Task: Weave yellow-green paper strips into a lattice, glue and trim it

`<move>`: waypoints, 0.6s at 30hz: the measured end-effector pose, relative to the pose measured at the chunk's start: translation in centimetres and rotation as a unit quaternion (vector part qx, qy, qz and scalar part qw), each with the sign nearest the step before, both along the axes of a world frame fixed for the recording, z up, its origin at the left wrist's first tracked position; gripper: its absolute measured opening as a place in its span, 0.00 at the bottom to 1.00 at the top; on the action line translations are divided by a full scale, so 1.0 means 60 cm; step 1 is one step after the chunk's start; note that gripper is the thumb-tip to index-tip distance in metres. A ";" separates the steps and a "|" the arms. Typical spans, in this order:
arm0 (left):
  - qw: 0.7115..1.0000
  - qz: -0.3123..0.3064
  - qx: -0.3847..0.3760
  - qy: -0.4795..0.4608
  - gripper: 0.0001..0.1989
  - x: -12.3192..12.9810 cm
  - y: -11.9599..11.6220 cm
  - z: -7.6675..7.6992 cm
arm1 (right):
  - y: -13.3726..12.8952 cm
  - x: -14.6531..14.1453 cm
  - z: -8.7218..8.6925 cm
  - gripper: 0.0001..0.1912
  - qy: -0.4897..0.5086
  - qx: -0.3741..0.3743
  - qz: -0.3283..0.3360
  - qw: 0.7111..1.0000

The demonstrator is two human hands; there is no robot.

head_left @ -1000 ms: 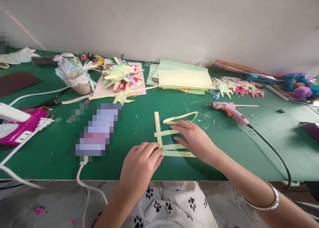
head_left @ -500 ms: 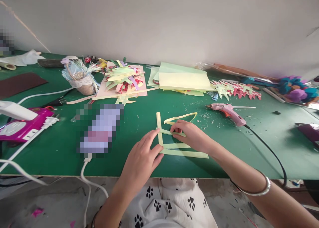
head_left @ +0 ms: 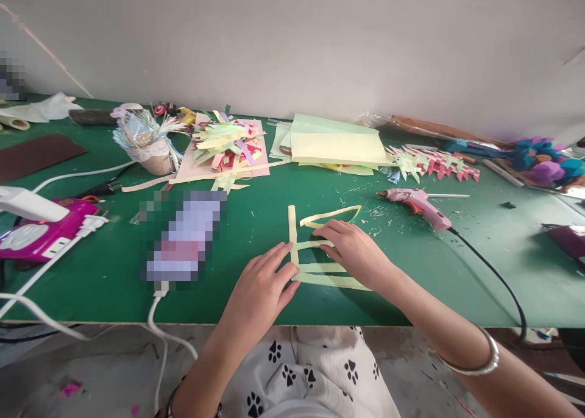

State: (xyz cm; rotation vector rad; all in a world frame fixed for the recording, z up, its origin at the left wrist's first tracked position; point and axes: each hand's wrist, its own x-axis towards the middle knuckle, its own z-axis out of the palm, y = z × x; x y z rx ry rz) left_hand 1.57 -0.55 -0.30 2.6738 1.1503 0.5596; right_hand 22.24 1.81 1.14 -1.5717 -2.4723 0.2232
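A pale yellow paper strip (head_left: 293, 223) lies upright to me on the green table, with pale green paper strips running right from it. My left hand (head_left: 262, 287) rests at its left side, fingers stretched out, the fingertips and thumb pressing on the strip and on the green strips' left ends. My right hand (head_left: 359, 253) has its fingers curled around the right part of the upper green strip (head_left: 308, 245); the gripped end is hidden. Two lower green strips (head_left: 331, 280) lie below, partly under the right hand. A folded yellow strip (head_left: 336, 213) lies just beyond its fingers.
A pink glue gun (head_left: 420, 208) with a black cord lies at right. Behind are paper sheets (head_left: 338, 147), a pile of cut strips (head_left: 223, 141) and a small decorated basket (head_left: 155, 156). At left are a blurred phone (head_left: 187, 235) and a magenta power strip (head_left: 59, 235).
My right hand has shifted slightly right and down, covering more of the lower strips. The upper green strip now bows a little. My left fingertips have moved slightly down along the yellow strip.
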 end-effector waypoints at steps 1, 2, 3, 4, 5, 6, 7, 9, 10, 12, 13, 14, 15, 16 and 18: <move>1.000 0.001 -0.003 -0.002 0.08 0.000 0.000 0.000 | 0.002 0.000 -0.001 0.11 -0.008 0.003 0.005 1.000; 1.000 0.001 -0.005 -0.003 0.07 0.000 0.000 0.000 | 0.005 0.001 -0.002 0.11 -0.015 0.006 0.011 1.000; 1.000 0.001 -0.007 -0.005 0.07 0.000 0.000 0.000 | 0.007 0.001 -0.002 0.12 -0.021 0.008 0.018 1.000; 1.000 0.001 -0.008 -0.005 0.07 0.000 0.000 0.001 | 0.009 0.002 -0.003 0.13 -0.026 0.010 0.025 0.999; 1.000 0.000 -0.009 -0.005 0.07 0.000 -0.001 0.001 | 0.011 0.002 -0.004 0.14 -0.029 0.010 0.029 0.999; 1.000 -0.001 -0.009 -0.005 0.07 -0.001 -0.001 0.001 | 0.013 0.003 -0.004 0.15 -0.031 0.009 0.029 0.999; 1.000 0.000 -0.008 -0.005 0.07 -0.001 -0.001 0.001 | 0.014 0.003 -0.004 0.15 -0.030 0.007 0.025 0.999; 1.000 0.001 -0.006 -0.005 0.07 -0.001 -0.001 0.001 | 0.013 0.002 -0.003 0.13 -0.023 0.001 0.011 1.000; 1.000 0.002 -0.006 -0.005 0.07 -0.001 -0.001 0.001 | 0.011 0.001 -0.002 0.10 -0.016 0.000 0.005 1.000; 1.000 0.002 -0.006 -0.006 0.07 -0.002 -0.001 -0.001 | 0.008 -0.001 -0.002 0.07 0.003 0.001 0.000 1.000; 1.000 0.002 -0.006 -0.007 0.07 -0.002 -0.001 -0.002 | 0.006 -0.003 -0.002 0.08 0.015 0.004 0.000 1.000; 1.000 0.002 -0.008 -0.008 0.07 -0.002 -0.001 -0.003 | 0.005 -0.005 -0.003 0.09 0.028 0.005 0.002 1.000; 1.000 0.003 -0.010 -0.009 0.08 -0.002 -0.001 -0.004 | 0.005 -0.008 -0.005 0.09 0.040 0.004 0.001 0.999; 1.000 0.004 -0.013 -0.010 0.08 -0.002 -0.001 -0.005 | 0.006 -0.010 -0.006 0.07 0.049 0.001 0.000 0.999; 1.000 0.006 -0.019 -0.011 0.08 -0.002 -0.001 -0.006 | 0.009 -0.016 -0.008 0.04 0.059 -0.007 -0.007 0.998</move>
